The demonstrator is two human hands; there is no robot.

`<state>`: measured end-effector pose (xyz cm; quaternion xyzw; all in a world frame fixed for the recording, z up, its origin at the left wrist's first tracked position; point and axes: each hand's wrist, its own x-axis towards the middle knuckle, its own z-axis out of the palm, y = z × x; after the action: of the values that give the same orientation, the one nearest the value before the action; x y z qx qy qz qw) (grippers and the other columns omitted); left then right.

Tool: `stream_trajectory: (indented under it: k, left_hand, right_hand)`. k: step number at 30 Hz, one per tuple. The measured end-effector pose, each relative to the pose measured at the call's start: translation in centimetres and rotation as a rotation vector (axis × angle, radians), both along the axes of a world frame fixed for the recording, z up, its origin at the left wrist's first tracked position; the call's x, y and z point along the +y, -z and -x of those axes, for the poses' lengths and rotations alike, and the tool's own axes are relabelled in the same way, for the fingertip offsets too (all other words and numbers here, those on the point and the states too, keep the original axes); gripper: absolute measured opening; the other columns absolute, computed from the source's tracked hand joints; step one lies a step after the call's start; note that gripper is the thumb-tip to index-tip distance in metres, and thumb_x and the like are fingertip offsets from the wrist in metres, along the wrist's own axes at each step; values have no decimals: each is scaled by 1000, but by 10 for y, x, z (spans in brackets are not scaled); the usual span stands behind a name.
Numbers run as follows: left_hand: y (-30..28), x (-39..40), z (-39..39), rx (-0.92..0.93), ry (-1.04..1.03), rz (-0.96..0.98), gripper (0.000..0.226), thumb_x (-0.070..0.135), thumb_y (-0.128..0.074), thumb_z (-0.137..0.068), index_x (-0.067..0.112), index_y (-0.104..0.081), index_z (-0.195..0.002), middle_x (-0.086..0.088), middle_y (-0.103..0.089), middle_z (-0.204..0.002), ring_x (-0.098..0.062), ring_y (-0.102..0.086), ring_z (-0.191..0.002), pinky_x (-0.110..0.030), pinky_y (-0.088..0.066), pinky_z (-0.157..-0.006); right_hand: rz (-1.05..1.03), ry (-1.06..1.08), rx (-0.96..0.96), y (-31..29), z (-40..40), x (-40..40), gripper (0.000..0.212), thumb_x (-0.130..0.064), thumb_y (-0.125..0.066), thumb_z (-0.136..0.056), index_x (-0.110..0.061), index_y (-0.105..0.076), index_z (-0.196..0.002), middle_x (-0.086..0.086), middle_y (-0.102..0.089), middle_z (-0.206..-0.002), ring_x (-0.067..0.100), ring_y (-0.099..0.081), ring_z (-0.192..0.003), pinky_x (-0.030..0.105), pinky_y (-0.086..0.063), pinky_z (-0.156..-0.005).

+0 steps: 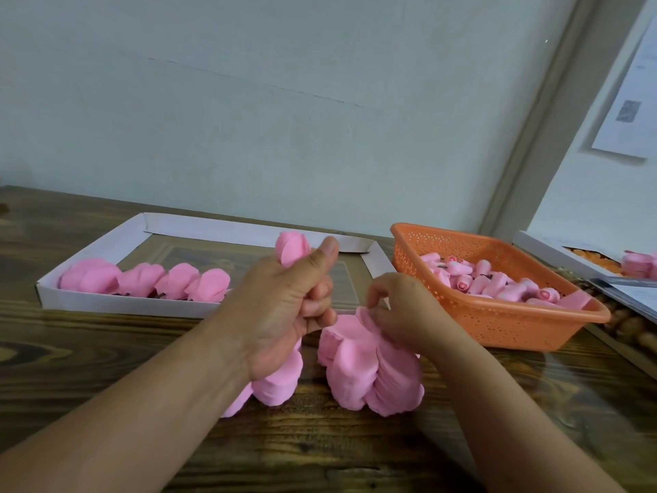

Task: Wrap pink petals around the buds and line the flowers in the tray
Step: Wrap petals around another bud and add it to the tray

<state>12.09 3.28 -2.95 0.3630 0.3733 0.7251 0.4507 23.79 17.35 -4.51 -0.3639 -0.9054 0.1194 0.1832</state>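
Wrapping is judged under way: a half-wrapped pink bud (292,248) is gripped in the curled left hand (284,304), while one soft pink foam petal is pinched off the near stack (369,371) by the right hand (398,307), to be laid round next.

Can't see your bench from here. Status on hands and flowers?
Left hand grips a wrapped flower, raised. Right hand pinches the petal stack on the table. Four flowers lined in white tray. Nothing blocking.
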Motion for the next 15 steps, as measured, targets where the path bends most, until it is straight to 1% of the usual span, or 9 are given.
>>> stream_trajectory:
  k: [1, 4, 5, 8, 10, 12, 15]
  left_hand:
    - [-1, -1, -1, 6, -4, 4, 24, 35, -65, -64, 20, -52, -51, 4, -37, -47, -6, -31, -39, -20, -46, -45]
    - [1, 0, -2, 33, -23, 10, 27, 37, -65, -62, 17, -47, -58, 4, -36, -47, -7, -30, -39, -20, -46, -45]
    - [1, 0, -2, 39, -29, 16, 29, 37, -65, -62, 16, -45, -60, 4, -36, -47, -7, -30, -39, -20, -46, -45]
    - [1, 1, -1, 51, -26, 24, 30, 37, -64, -63, 15, -44, -62, 4, -36, -47, -7, -31, -39, -20, -46, -46]
    - [1, 1, -1, 56, -15, 26, 29, 38, -64, -64, 15, -46, -66, 4, -36, -48, -6, -31, -38, -20, -45, -46]
    - [-1, 0, 1, 62, -32, 15, 27, 38, -64, -64, 16, -48, -65, 5, -37, -48, -6, -30, -38, -20, -45, -45]
    - [-10, 1, 13, 61, -193, -32, 28, 39, -63, -67, 17, -47, -65, 7, -38, -46, -5, -28, -36, -18, -42, -44]
  right_hand:
    - [-8, -12, 20, 0, 0, 0, 7, -12, -60, -77, -14, -64, -82, 2, -65, -90, 19, -60, -76, 34, -51, -69]
    - [8, -79, -34, 0, 2, -1, 25, -11, -55, -82, -18, -68, -102, -3, -62, -107, 15, -57, -98, 35, -49, -85]
    - [3, -97, -46, 1, 2, -1, 24, -12, -55, -83, -17, -69, -102, -2, -61, -107, 16, -57, -100, 36, -48, -86]
    - [-61, -76, -22, 1, 3, -2, 11, -11, -58, -79, -14, -68, -83, 2, -62, -95, 20, -58, -90, 37, -50, -78]
    - [-96, -62, -34, 0, 3, -3, 6, -10, -59, -77, -12, -64, -75, 4, -62, -89, 22, -57, -85, 38, -51, -73]
    - [-109, -66, -29, -1, 2, -4, 7, -9, -57, -77, -9, -65, -76, 5, -62, -88, 22, -57, -85, 37, -50, -72]
    - [-131, -128, 58, -5, 6, -14, 18, -9, -56, -79, -13, -68, -91, -3, -61, -94, 15, -56, -90, 32, -48, -75]
